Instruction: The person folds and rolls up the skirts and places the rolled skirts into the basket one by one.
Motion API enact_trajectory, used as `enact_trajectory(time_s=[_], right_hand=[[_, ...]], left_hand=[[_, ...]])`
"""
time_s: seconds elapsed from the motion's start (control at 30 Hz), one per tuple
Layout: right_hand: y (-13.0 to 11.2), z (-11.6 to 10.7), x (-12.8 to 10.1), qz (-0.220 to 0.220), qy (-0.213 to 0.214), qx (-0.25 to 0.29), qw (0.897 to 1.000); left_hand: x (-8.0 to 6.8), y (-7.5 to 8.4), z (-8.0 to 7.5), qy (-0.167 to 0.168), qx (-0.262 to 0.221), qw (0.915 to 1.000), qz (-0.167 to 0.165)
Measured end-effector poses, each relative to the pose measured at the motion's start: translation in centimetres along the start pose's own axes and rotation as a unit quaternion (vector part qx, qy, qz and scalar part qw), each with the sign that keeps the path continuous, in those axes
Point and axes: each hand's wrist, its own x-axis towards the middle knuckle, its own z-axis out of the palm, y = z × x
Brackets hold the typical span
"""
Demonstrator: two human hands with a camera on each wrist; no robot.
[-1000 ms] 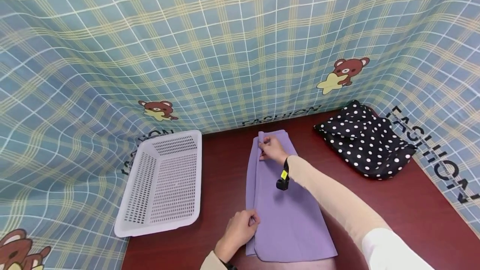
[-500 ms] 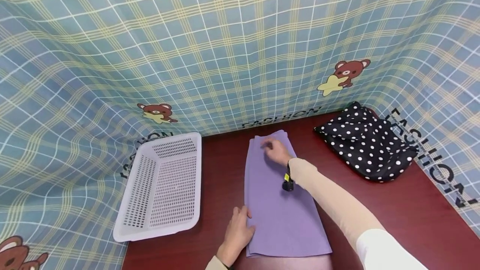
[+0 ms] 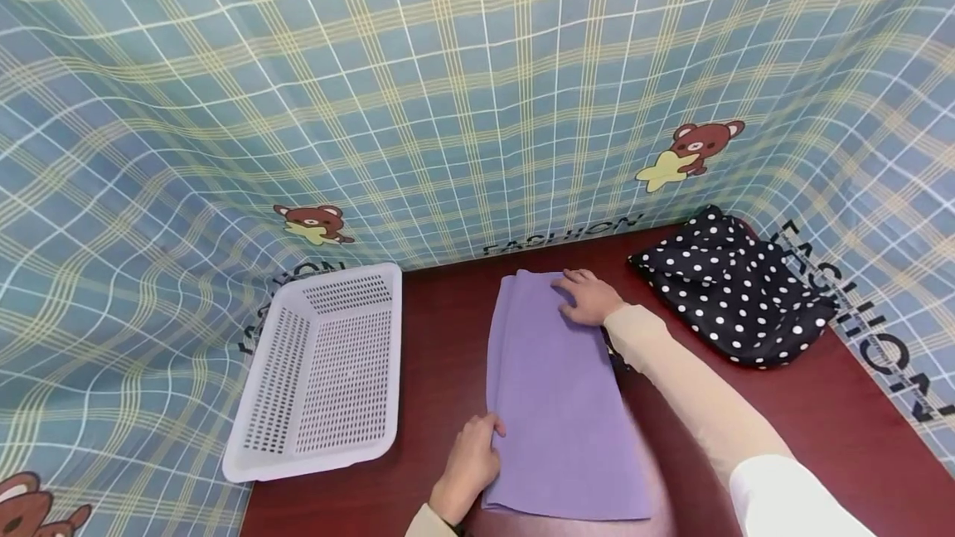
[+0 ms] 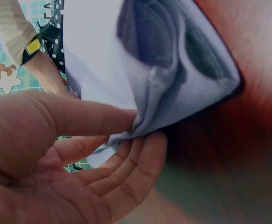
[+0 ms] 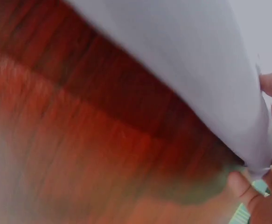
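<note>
Purple cloth [image 3: 559,413]: smooth, matte fabric folded in layers into a long rectangle, lower centre of the head view.
Left hand [image 3: 468,462]: pinches the cloth's near left edge between thumb and fingers; folded layers gape beside it.
Right hand [image 3: 589,298]: grips the cloth's far right corner, thumb and fingers about the edge.
Tabletop [image 3: 443,338]: reddish-brown, wood-grained.
Basket [image 3: 396,338]: white, rectangular, perforated, left of centre.
Polka-dot fabric [image 3: 734,292]: black with white spots, rumpled, right side.
Backdrop [image 3: 477,106]: blue plaid fabric, upper frame.
</note>
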Motion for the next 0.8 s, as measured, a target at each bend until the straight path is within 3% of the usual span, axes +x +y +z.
enact_trajectory(time_s=[0.07,0.2,0.27,0.37,0.5,0.63,0.8], right_hand=[[0.0,-0.3,-0.4,0.02,-0.002,0.006,1.0],[-0.2,-0.8,-1.8,0.068,0.018,-0.016,0.997],[-0.4,-0.9,-3.1,0.097,0.037,-0.028,0.994],[-0.9,-0.7,-5.2,0.133,0.079,-0.054,0.986],[-2.3,-0.7,-7.9,0.166,0.101,-0.109,0.975],[-4.3,-1.1,-10.2,0.159,0.041,-0.167,0.972],[-5.6,-2.3,-12.3,0.159,-0.045,-0.144,0.976]], left_hand=[[0.3,0.1,-0.2,0.017,0.034,0.9993,0.0],[1.3,0.4,-0.3,0.085,0.099,0.9914,-0.009],[1.8,0.7,-0.3,0.111,0.107,0.9879,-0.012],[2.1,1.5,-0.4,0.111,0.09,0.9897,0.008],[1.9,3.1,-0.4,0.029,0.037,0.9968,0.065],[1.7,4.5,-0.1,-0.059,0.01,0.9942,0.089],[2.0,5.4,0.2,-0.105,0.018,0.9897,0.095]])
